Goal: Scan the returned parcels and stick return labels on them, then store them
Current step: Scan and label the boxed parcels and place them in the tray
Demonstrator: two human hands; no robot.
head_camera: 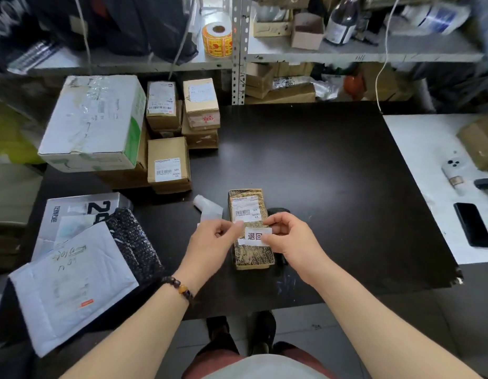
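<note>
Parcel: small brown printed carton (253, 258), lying flat on the black surface (333, 173), close to the near edge and about midway along it.
Shipping label: white shipping label (245, 210) on the far end of the parcel's top, barcode uncovered.
Return label: white return label (254, 236) printed 退回, held across the parcel's middle, just nearer than the shipping label; cannot tell whether already touching the carton.
Left hand: left hand (210, 244), fingers (223, 228) curled and pinching the left end of the return label.
Right hand: right hand (290, 239), fingers (275, 222) pinching the right end.
Step in hand: judged to be sticking the return label on.
Doing it well: keep the slip taut and level between both pinches; set it clear of the barcode; tack one end down first, then smooth across to the other; finish by pressing along the edges.
Risks: slip curling onto itself, clinging to a fingertip, or landing crooked over the barcode.
Close by: dark object (278, 212) just beside the parcel's right side, partly hidden, kind unclear; white scrap (208, 207) just left of the parcel's far end.
Far left corner: stacked cartons (169, 160).
Near left corner: padded mailers (73, 283), overhanging the edge.
Right: phone (473, 228) on the adjoining white surface (417, 149).
</note>
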